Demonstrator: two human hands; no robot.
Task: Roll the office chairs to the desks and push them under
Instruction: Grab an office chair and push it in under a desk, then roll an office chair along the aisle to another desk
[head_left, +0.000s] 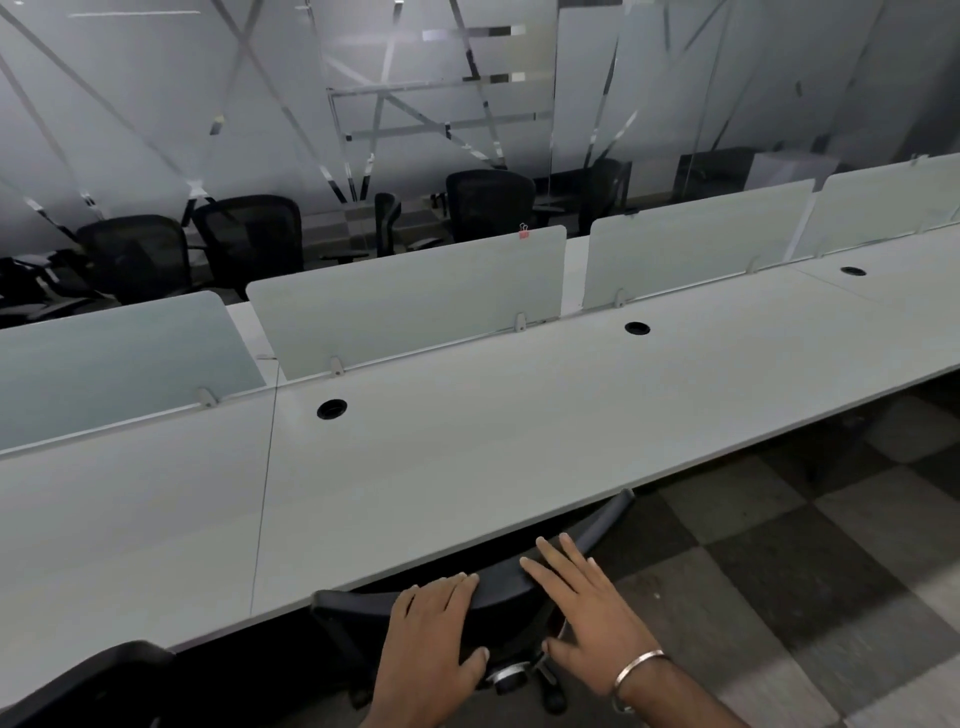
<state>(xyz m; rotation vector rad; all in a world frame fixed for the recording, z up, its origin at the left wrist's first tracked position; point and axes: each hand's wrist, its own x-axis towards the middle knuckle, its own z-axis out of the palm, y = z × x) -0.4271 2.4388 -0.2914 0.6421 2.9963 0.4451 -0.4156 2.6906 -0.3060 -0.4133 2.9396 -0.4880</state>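
Both grips flat-fingered: left hand (434, 631), right hand (584, 618) on curved black chair back (498, 584).

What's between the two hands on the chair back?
Head view: only a short stretch of the chair back's black top edge between left hand and right hand.

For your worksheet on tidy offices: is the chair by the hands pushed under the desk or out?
Partly under: the chair backrest top meets the desk edge.

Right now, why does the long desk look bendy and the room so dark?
Head view: the wide lens curves the desk edge; dim, greyish lighting; chair under both hands melts into shadow; chairs behind the frosted glass look soft and blurry.
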